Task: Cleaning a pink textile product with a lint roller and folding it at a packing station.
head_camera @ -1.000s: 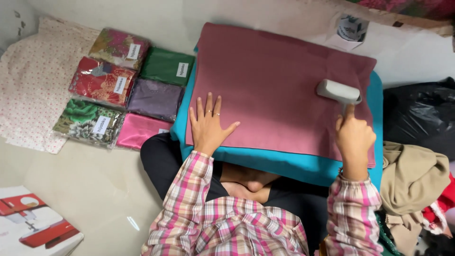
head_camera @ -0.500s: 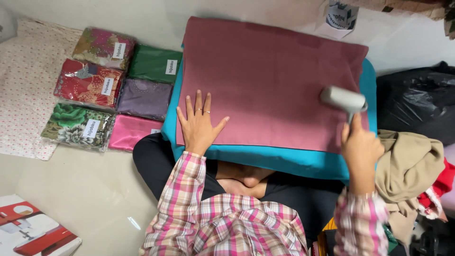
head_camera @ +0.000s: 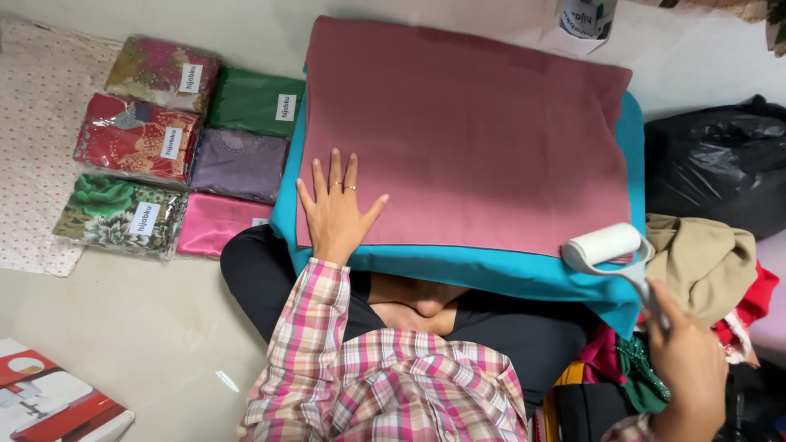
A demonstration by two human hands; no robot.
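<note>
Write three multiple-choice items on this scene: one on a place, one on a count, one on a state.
1. Where does the left hand lie?
A. On the mauve cloth
B. On the floor
C. On the black bag

2. How many wrapped fabric packs lie beside the cushion?
A. Two
B. Six
C. Ten

3. How is the lint roller held by the right hand?
A. Pressed mid-cloth
B. Lying loose
C. At the cushion's near right corner, off the cloth

A: palm flat on it. B: three rows of two. C: roller head at the teal edge.

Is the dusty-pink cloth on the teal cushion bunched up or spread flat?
Spread flat: the dusty-pink cloth lies smooth across the teal cushion, with the left hand pressed palm-down on its near corner.
</note>
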